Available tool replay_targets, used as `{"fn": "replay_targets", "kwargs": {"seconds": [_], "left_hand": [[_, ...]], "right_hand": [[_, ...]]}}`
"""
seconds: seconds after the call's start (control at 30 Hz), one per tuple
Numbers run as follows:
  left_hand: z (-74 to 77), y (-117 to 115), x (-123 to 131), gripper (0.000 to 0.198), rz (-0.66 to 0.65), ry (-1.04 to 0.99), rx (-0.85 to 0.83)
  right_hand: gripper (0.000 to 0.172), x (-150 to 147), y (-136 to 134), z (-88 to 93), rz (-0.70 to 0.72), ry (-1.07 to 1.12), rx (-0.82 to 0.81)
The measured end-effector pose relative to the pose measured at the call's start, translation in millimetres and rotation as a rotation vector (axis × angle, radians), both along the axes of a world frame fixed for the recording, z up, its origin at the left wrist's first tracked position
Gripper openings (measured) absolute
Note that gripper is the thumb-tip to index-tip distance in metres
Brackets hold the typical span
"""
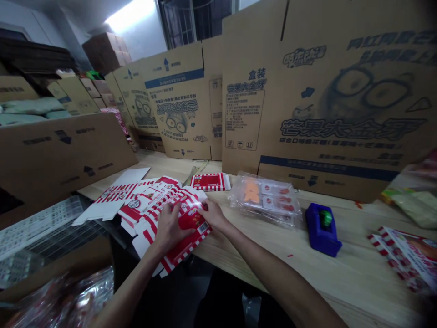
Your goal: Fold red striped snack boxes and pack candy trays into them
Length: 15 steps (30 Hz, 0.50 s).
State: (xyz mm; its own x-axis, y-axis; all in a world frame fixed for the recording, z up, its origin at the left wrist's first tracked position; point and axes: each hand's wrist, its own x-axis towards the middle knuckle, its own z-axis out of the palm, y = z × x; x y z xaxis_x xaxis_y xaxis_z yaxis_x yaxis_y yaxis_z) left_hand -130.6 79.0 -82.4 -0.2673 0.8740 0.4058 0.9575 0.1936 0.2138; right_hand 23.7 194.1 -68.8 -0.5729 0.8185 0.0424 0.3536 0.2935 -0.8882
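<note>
A pile of flat red-and-white striped cartons [143, 200] lies at the front edge of a wooden table [341, 282]. Both hands rest on the top carton [189, 228]. My left hand [169, 228] presses down on its middle with fingers curled over it. My right hand [211, 213] pinches its upper right edge. One folded striped box [210, 181] sits just behind the pile.
Clear plastic trays with orange items [266, 198] lie right of the hands. A blue tape dispenser [322, 228] stands further right, more striped cartons [406, 257] at the far right. Large printed cardboard boxes [324, 100] wall the table's back. A clear plastic tray stack [41, 228] is at left.
</note>
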Motion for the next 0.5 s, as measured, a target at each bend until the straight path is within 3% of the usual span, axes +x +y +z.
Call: {"fn": "replay_targets", "kwargs": {"seconds": [0.07, 0.2, 0.33, 0.5], "left_hand": [[-0.3, -7.8, 17.3, 0.098, -0.042, 0.014, -0.029], [-1.5, -24.4, 60.9, 0.131, -0.152, 0.122, -0.059], [2.8, -34.2, 92.6, 0.126, -0.175, 0.230, -0.029], [16.0, -32.0, 96.6, 0.129, -0.244, 0.231, -0.057]], "right_hand": [[0.011, 9.4, -8.5, 2.1, 0.020, 0.045, -0.112], [0.021, 33.0, -26.2, 17.6, 0.032, 0.240, -0.364], [0.029, 57.7, -34.0, 36.7, -0.043, 0.505, -0.683], [0.033, 82.5, -36.3, 48.7, -0.015, 0.493, -0.697]]}}
